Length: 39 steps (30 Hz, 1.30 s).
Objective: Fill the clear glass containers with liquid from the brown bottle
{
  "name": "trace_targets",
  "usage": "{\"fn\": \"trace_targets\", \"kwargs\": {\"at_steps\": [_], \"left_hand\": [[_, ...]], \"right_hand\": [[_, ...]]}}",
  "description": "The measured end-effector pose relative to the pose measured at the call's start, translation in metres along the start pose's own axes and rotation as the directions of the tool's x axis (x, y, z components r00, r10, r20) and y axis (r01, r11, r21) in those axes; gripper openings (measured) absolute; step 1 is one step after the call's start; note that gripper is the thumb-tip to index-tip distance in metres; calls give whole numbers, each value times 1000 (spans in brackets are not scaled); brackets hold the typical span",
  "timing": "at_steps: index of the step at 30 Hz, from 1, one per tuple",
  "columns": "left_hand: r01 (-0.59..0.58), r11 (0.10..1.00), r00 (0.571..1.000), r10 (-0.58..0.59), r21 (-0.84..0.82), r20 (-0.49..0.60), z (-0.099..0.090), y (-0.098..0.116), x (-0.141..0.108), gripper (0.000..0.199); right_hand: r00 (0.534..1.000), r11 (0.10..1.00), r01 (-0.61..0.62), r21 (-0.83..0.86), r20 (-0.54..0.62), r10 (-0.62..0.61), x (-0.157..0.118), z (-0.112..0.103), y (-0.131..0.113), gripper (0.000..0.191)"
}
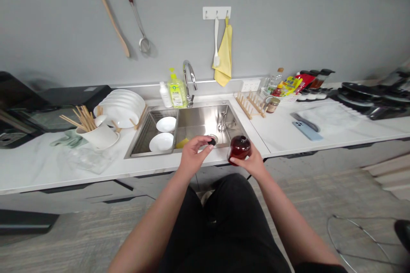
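1. Two hands are up right at the front edge of the steel sink. The left hand is pinching a small black cap in its fingertips, over the basin.
2. The right hand is gripping a dark red glass jar, which sits just past the sink's front corner.
3. In the basin there are two white plates on a wire rack, plus a yellow sponge partly behind the left hand.
4. Behind and around: a chrome faucet, a dish soap bottle, stacked white plates, a white cup of wooden chopsticks, a wooden plate rack, and a phone on a towel.
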<state>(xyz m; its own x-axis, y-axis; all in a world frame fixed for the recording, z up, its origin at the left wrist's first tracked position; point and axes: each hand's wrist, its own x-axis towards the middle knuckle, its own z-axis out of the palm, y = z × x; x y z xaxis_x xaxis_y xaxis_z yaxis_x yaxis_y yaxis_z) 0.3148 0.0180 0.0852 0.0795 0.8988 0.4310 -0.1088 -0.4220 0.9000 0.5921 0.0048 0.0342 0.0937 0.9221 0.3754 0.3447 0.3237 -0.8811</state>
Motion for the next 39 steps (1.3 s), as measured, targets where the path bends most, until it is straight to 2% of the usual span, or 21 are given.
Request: {"fn": "trace_targets", "kwargs": {"at_steps": [2, 4, 9, 13, 21, 26, 33, 39], "left_hand": [[-14, 1000, 999, 13, 9, 35, 11, 17, -4, 27], [-7, 1000, 999, 6, 24, 47, 13, 25, -10, 26], [44, 999, 999, -44, 21, -29, -8, 28, -30, 27], [35, 998, 998, -33, 50, -46, -18, 35, -41, 25], [-127, 934, 990, 139, 333, -10, -20, 47, -53, 10], [-166, 938, 978, 197, 304, -75, -19, 38, -63, 8], [-119, 953, 971, 170, 278, -166, -13, 37, -65, 14], [-105, 972, 994, 108, 210, -2, -22, 45, -60, 11]], "right_hand": [[996, 997, 29, 71, 82, -35, -17, 26, -20, 87], [986, 991, 42, 129, 156, -62, -30, 48, -34, 88], [973, 985, 54, 166, 211, -89, -44, 76, -49, 86], [966, 983, 67, 168, 236, -106, -46, 83, -55, 85], [964, 982, 28, 186, 256, -75, -56, 95, -62, 84], [974, 968, 19, 251, 212, -74, -67, 107, -52, 87], [985, 981, 76, 181, 137, -102, -71, 114, -51, 88], [987, 984, 90, 156, 121, -110, -71, 110, -56, 85]]}}
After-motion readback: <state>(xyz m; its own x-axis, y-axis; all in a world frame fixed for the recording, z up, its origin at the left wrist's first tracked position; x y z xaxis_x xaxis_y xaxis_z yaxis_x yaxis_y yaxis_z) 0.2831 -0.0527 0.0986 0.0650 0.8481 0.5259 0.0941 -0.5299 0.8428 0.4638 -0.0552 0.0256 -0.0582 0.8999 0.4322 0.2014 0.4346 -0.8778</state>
